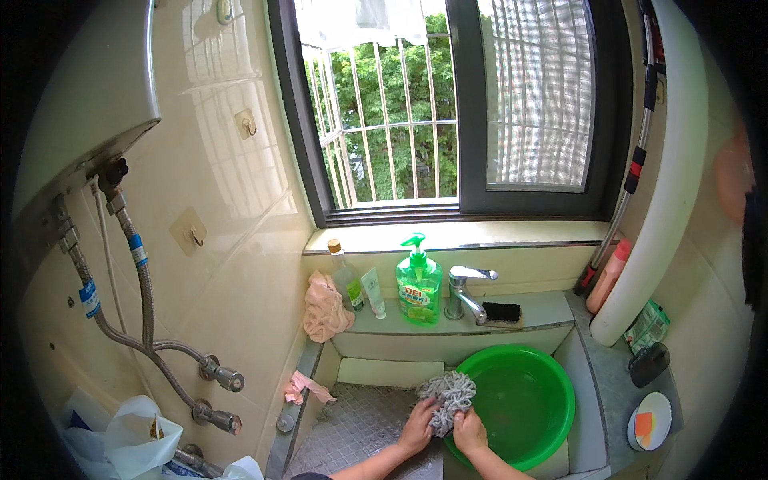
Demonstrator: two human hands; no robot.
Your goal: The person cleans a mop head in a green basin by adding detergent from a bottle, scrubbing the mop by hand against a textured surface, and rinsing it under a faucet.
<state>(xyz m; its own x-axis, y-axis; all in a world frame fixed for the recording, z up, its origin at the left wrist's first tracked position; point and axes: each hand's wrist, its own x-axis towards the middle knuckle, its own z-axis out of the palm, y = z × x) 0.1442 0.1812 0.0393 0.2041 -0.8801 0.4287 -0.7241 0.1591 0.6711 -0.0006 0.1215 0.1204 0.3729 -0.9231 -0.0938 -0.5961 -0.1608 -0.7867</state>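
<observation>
A bunched grey shaggy cloth (pixel 450 394) with thick looped strands is held up over the left rim of a green plastic basin (pixel 566 416). My left hand (pixel 418 428) grips its lower left side with bent fingers. From the lower right, my right hand (pixel 469 432) closes on it, thumb up against the strands. The basin stands in the right part of a tiled sink (pixel 360 424) and seems to hold some water. Parts of the fingers are hidden by the cloth.
Along the back ledge are a glass bottle (pixel 346 280), a white tube (pixel 373 293), a green pump bottle (pixel 419 284), a chrome faucet (pixel 464 296) and a black-bristled brush (pixel 503 313). A pink cloth (pixel 309 389) lies on the left edge, a white bowl (pixel 640 436) on the right.
</observation>
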